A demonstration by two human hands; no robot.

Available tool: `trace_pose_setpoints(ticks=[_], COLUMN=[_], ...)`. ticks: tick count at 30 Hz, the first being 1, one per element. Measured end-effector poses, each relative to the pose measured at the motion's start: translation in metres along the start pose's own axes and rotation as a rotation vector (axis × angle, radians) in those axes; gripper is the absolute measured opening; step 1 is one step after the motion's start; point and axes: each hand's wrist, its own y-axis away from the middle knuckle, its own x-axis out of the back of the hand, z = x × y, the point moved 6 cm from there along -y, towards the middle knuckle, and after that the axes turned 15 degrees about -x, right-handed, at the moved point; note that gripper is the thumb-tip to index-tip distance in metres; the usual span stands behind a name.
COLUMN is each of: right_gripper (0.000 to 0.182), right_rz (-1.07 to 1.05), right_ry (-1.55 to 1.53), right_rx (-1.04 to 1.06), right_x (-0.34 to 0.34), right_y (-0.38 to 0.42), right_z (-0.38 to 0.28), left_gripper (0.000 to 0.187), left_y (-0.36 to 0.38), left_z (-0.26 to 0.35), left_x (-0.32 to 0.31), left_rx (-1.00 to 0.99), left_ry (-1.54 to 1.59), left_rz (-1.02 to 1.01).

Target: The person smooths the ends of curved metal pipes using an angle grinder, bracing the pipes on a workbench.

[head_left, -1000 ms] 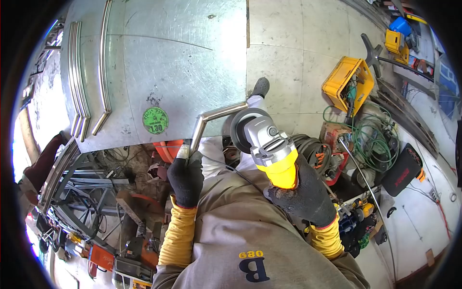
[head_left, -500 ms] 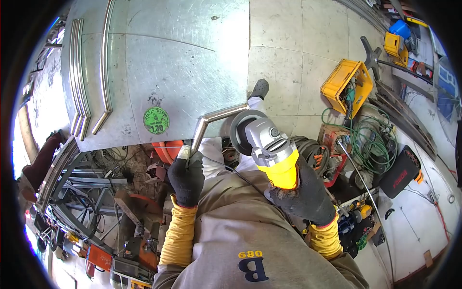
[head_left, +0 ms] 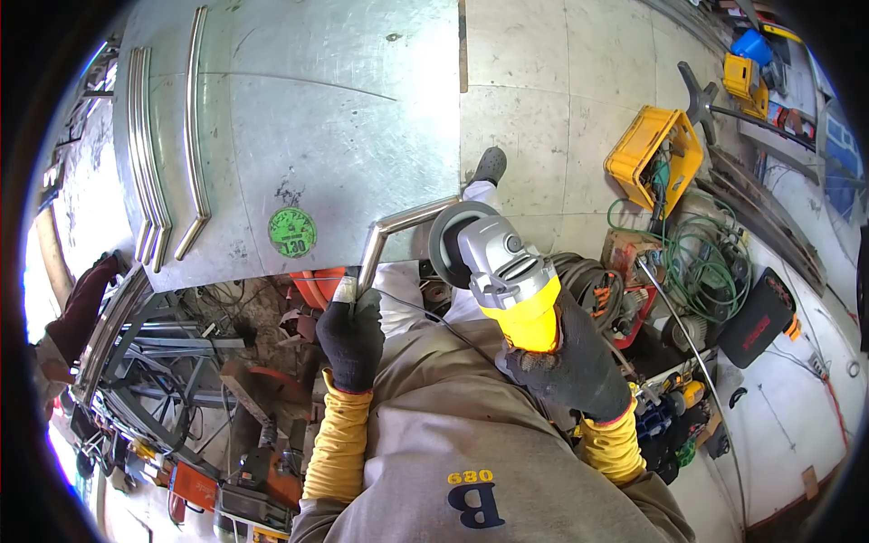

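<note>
My left hand (head_left: 351, 339), in a dark glove, is closed round the lower end of a bent metal tube (head_left: 405, 218) at the near edge of the metal table (head_left: 344, 145). My right hand (head_left: 579, 366), gloved as well, grips the yellow body of an angle grinder (head_left: 511, 271). The grinder's disc (head_left: 450, 244) is against or just beside the tube's right part; the exact contact is hidden. A green round sticker (head_left: 292, 233) marks the tabletop left of the tube.
Several bent tubes (head_left: 145, 154) and a single one (head_left: 193, 136) lie at the table's left. A yellow crate (head_left: 634, 158), green hose (head_left: 711, 271) and tools are on the right. Metal frames (head_left: 163, 380) stand lower left; a dark cable crosses my lap.
The table and the tubes on it have shifted slightly left in view. The grinder and the held tube have hardly moved, both hands keeping their grips.
</note>
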Motion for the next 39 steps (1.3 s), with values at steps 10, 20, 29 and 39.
trace_pose_setpoints(ticks=[10,20,29,39], right_gripper=[0.07,0.058,0.062,0.063], right_rz=[0.01,0.056,0.007,0.004], right_ry=[-0.025,0.075,-0.005,0.067], right_rx=[-0.045,0.154,0.002,0.018], right_x=[-0.002,0.006,0.005,0.01], right_y=[0.003,-0.005,0.004,-0.001], right_z=[0.01,-0.003,0.008,-0.007], left_gripper=[0.009,0.01,0.011,0.034], left_y=[-0.003,0.0,0.0,0.005], left_z=[0.005,-0.001,0.001,-0.008], left_x=[-0.001,-0.003,-0.002,-0.003], left_rx=[0.207,0.167,0.095,-0.014], left_ry=[0.191,0.152,0.03,-0.058], left_rz=[0.001,-0.024,-0.026,0.049])
